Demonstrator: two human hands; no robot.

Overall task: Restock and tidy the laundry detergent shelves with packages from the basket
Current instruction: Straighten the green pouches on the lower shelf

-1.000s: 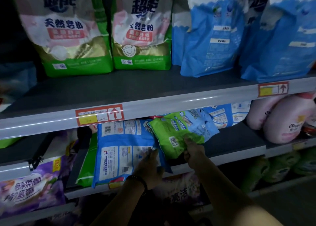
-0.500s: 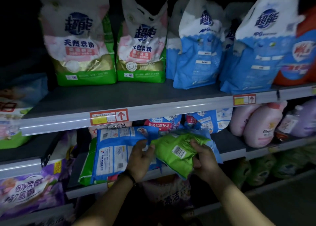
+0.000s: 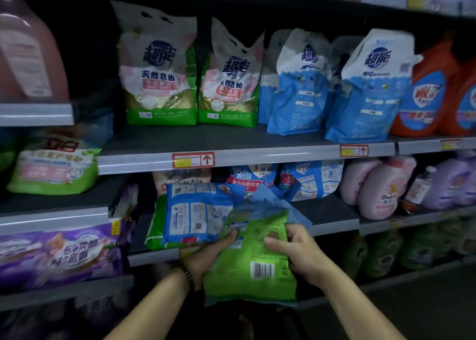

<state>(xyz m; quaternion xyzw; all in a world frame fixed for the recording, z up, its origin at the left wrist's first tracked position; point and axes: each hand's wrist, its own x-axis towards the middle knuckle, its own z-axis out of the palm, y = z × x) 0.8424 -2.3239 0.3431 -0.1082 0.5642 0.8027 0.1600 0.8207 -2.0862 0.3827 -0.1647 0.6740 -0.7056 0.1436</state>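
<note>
A green packet (image 3: pixel 253 259), barcode showing, was gripped by the left hand (image 3: pixel 206 256) and right hand (image 3: pixel 296 252). Behind it, a blue bag (image 3: pixel 195 211) was laid at the shelf's (image 3: pixel 329 211) front edge.

At ten o'clock a pink jug (image 3: pixel 28 56) is blurred and cut by the left edge. The green packet (image 3: pixel 255 262) covers the fingers of the left hand (image 3: pixel 203 258) and, perhaps, part of a blue packet (image 3: pixel 268 200) behind.

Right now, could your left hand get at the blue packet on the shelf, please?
Likely yes, once freed: the left hand grips the green packet with the right hand, but the blue packet lies just beyond it, nothing between.
</note>
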